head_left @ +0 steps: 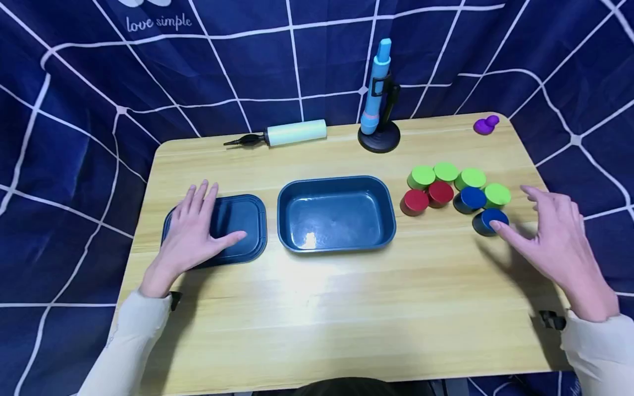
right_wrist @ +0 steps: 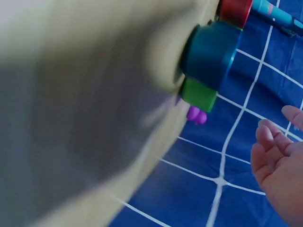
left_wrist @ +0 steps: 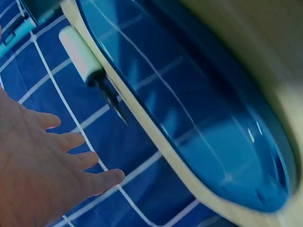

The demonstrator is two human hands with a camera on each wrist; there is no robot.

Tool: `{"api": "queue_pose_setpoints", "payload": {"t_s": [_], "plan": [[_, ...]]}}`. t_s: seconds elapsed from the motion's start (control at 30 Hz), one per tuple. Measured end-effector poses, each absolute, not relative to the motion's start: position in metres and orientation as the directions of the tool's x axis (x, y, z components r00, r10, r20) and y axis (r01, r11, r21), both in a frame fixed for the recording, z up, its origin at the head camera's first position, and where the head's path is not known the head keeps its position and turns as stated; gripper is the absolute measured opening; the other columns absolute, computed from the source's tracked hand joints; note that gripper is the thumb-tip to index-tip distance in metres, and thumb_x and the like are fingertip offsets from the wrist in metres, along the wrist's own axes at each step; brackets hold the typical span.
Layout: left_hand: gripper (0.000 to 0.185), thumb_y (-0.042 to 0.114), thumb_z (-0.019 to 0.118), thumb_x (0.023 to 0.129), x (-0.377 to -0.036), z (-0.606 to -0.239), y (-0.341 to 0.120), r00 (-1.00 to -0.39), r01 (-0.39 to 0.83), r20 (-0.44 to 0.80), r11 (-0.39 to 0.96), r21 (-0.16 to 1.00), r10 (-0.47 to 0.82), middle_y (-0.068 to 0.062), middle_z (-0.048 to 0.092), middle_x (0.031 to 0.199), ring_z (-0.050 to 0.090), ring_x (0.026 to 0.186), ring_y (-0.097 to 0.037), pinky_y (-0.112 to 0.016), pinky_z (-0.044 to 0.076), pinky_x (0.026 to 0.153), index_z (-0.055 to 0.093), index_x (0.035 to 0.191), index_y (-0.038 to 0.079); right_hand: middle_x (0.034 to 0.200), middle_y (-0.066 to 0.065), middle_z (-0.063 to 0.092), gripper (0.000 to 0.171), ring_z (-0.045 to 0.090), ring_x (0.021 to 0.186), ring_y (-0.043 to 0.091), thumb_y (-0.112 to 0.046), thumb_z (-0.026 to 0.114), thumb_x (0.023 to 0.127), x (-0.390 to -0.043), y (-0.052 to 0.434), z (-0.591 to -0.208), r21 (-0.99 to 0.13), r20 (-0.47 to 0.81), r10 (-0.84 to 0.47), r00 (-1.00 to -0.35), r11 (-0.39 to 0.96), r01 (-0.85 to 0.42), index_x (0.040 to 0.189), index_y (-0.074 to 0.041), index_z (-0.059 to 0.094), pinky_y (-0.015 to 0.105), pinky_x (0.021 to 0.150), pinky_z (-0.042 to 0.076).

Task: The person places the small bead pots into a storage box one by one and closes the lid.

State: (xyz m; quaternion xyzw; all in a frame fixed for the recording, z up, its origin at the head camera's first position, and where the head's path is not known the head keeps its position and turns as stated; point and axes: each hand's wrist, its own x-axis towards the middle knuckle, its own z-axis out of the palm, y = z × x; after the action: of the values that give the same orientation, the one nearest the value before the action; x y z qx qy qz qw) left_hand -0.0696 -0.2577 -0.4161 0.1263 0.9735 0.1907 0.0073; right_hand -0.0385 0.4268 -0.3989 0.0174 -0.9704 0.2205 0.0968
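My left hand (head_left: 203, 220) lies flat with straight fingers on a dark blue lid (head_left: 242, 220) at the table's left; the left wrist view shows the open left hand (left_wrist: 47, 165) beside the lid (left_wrist: 213, 132). A dark blue tray (head_left: 383, 220) sits empty in the middle. To its right lie green discs (head_left: 421, 177), red discs (head_left: 415, 201) and blue discs (head_left: 470, 198). My right hand (head_left: 520, 217) hovers with spread fingers at the nearest blue disc (head_left: 487, 220), thumb tip at its edge, gripping nothing. In the right wrist view, the blue disc (right_wrist: 210, 54) lies ahead of the right hand (right_wrist: 279, 165).
A pale green pump (head_left: 289, 133) lies at the back edge of the wooden table (head_left: 322, 308). A blue pen-like tool (head_left: 378, 82) stands in a black stand (head_left: 379, 140). A purple piece (head_left: 486, 125) sits at the back right corner. Blue checked cloth surrounds the table.
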Motion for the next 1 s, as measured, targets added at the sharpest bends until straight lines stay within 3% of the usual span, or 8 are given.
{"api": "queue_pose_setpoints", "payload": {"t_s": [0.1,0.23,0.3,0.47,0.73,1.0], "plan": [[0.125,0.07,0.08,0.088,-0.073,-0.42,-0.243,-0.96,0.26,0.02,0.868,0.424,0.278,-0.021,0.015,0.18,0.009,0.164,-0.047,-0.083,0.016,0.117,0.016,0.177,0.01,0.134,0.033,0.051,0.075,0.046,0.119,0.04,-0.025,0.085,0.093,-0.036,0.427,-0.406,-0.501,0.193,0.059,-0.979,0.864,-0.046,0.15,0.009,0.05,0.039,0.099,0.034],[0.125,0.066,0.084,0.087,-0.077,-0.424,-0.224,-0.945,0.286,0.006,0.82,0.495,0.326,-0.018,0.015,0.18,0.008,0.165,-0.044,-0.08,0.014,0.119,0.015,0.177,0.012,0.132,0.02,0.053,0.067,0.048,0.105,0.008,-0.019,0.086,0.093,-0.033,0.426,-0.416,-0.598,0.159,0.116,-0.98,0.801,-0.002,0.146,0.006,0.054,0.016,0.084,0.03],[0.127,0.064,0.086,0.086,-0.078,-0.425,-0.217,-0.932,0.314,0.006,0.798,0.514,0.363,-0.018,0.015,0.18,0.008,0.165,-0.044,-0.077,0.01,0.122,0.015,0.177,0.011,0.133,0.018,0.054,0.069,0.045,0.103,0.0,-0.019,0.087,0.092,-0.032,0.426,-0.42,-0.614,0.142,0.117,-0.983,0.789,0.005,0.148,0.005,0.054,0.014,0.083,0.031],[0.131,0.064,0.088,0.084,-0.081,-0.43,-0.203,-0.896,0.383,0.007,0.765,0.518,0.444,-0.022,0.015,0.179,0.009,0.164,-0.047,-0.07,0.002,0.124,0.015,0.176,0.006,0.135,0.017,0.054,0.074,0.048,0.101,0.0,-0.022,0.09,0.092,-0.029,0.427,-0.426,-0.626,0.071,0.104,-0.992,0.779,0.037,0.151,0.002,0.051,0.01,0.08,0.033],[0.135,0.064,0.09,0.081,-0.088,-0.436,-0.184,-0.857,0.438,0.007,0.721,0.537,0.515,-0.019,0.015,0.18,0.01,0.165,-0.043,-0.072,0.007,0.124,0.013,0.176,0.009,0.132,0.007,0.053,0.079,0.054,0.098,0.005,-0.027,0.088,0.096,-0.026,0.431,-0.432,-0.68,-0.06,0.128,-0.99,0.721,0.135,0.156,0.0,0.044,0.007,0.074,0.042],[0.136,0.066,0.09,0.083,-0.088,-0.44,-0.171,-0.83,0.415,-0.044,0.667,0.618,0.557,-0.007,0.013,0.182,0.008,0.167,-0.032,-0.071,0.009,0.125,0.006,0.178,0.018,0.127,0.006,0.054,0.075,0.056,0.09,-0.006,-0.022,0.084,0.1,-0.03,0.43,-0.44,-0.687,-0.093,0.092,-0.991,0.715,0.13,0.156,0.002,0.04,0.011,0.07,0.045]]}}
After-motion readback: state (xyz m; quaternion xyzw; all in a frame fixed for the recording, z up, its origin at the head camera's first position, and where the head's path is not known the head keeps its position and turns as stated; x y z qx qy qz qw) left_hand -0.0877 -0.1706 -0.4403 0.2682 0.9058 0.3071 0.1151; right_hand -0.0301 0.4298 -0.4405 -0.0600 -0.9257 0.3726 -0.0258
